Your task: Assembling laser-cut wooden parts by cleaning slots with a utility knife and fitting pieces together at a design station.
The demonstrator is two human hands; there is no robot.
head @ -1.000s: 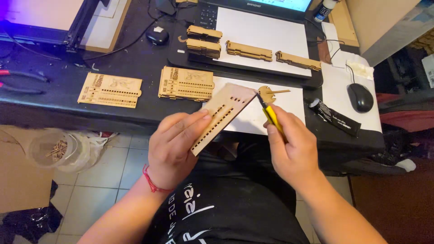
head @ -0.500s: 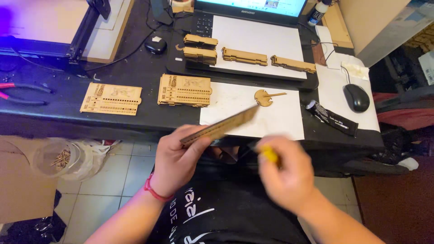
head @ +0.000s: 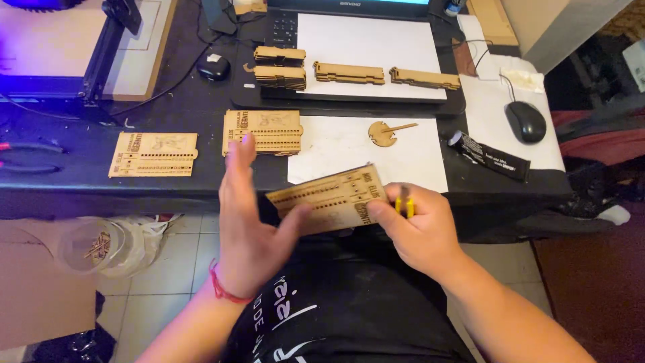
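A thin laser-cut wooden panel (head: 332,197) with rows of small holes is held over my lap, below the desk's front edge. My right hand (head: 418,232) pinches its right end with thumb and fingers and also grips a yellow-handled tool (head: 404,205) in the fist. My left hand (head: 250,225) is flat with fingers spread, its thumb touching the panel's underside at the left. A red band circles my left wrist.
On the black desk (head: 201,107) lie a single wooden panel (head: 154,154), a stack of panels (head: 263,132), a round wooden piece (head: 385,132) on white paper, wood stacks on a laptop (head: 349,60), a mouse (head: 525,121), a black tube (head: 488,155) and red-handled pliers (head: 27,156).
The panel turned from edge-on to its flat face toward me. My left hand let go of its grip and opened flat; my right hand moved in and took the panel's right end.
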